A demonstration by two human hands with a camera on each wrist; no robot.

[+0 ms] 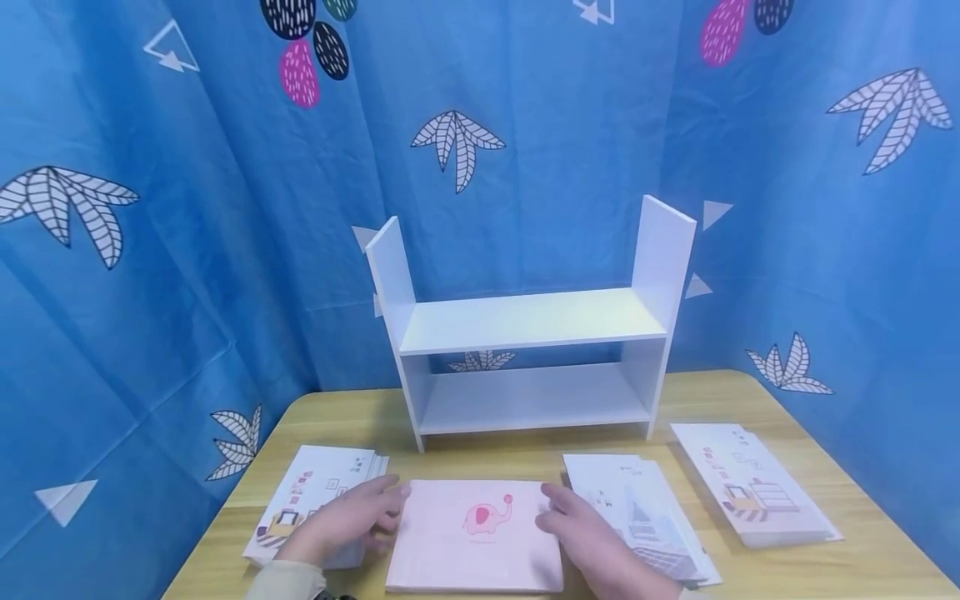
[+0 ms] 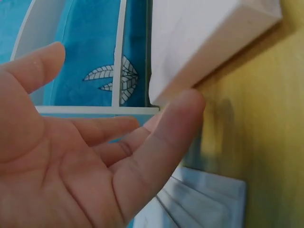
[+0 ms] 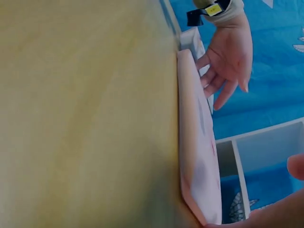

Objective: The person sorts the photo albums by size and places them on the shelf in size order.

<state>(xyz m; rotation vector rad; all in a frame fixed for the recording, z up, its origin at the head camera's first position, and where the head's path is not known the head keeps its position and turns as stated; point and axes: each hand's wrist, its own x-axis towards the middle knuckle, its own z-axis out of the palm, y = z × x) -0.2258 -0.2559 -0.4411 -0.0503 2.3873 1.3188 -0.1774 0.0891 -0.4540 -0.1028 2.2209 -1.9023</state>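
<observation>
A flat pink book-like block with an elephant print lies at the table's front middle. In the left wrist view it shows as a thick pale slab. My left hand is at its left edge with fingers loosely spread, and the palm holds nothing. My right hand is at the block's right edge, fingertips against or just over the upper right corner. The right wrist view shows the block's long side and the left hand beyond its far end; the right hand is mostly cut off there.
Behind the block stands a white two-tier shelf on the wooden table. A stack of printed white booklets lies on the left, another stack right of the block, a third stack farther right. A blue patterned curtain hangs around.
</observation>
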